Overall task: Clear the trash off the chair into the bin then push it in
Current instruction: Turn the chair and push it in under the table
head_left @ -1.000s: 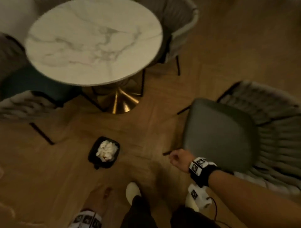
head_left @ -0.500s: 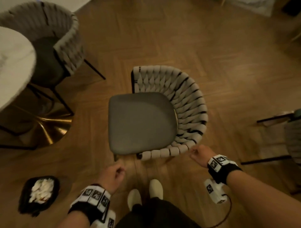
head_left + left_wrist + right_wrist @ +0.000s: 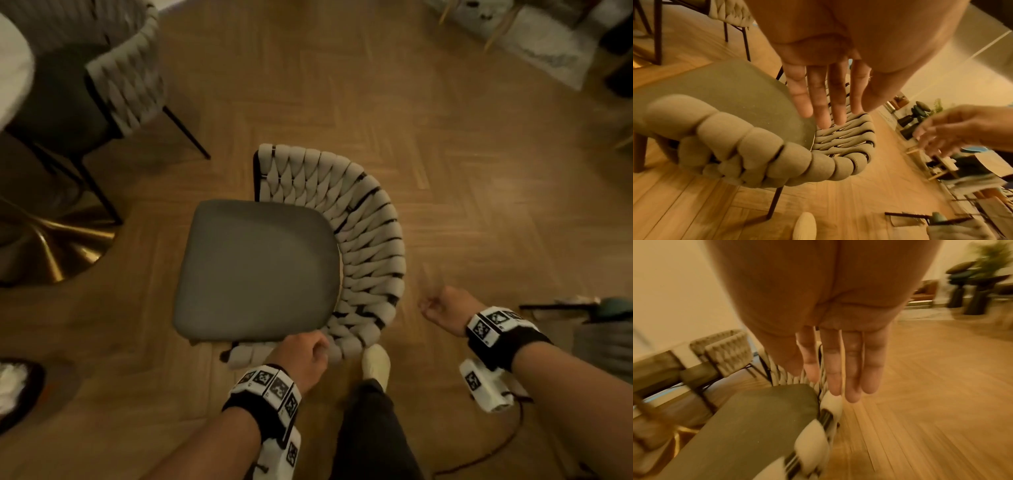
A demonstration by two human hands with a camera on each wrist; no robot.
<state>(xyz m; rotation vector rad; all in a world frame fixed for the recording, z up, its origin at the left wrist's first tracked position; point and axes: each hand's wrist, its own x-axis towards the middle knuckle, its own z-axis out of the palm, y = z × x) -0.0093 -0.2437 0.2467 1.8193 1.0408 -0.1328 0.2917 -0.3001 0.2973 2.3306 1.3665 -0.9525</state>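
Trash step looks finished: chair point(image 3: 257, 270) seat is bare, bin point(image 3: 13, 390) sits on the floor at far left with white trash inside. Push-in is the step in hand. Left hand point(image 3: 303, 356) is over the woven backrest rim nearest the person, fingers point(image 3: 818, 100) straight, grip open, contact unclear. Right hand point(image 3: 445, 310) is just beside the backrest, apart from it, fingers straight in the wrist view, holding nothing. Next move likely needs both hands closing on the rim, then shoving toward the counter point(image 3: 13, 68) at left.
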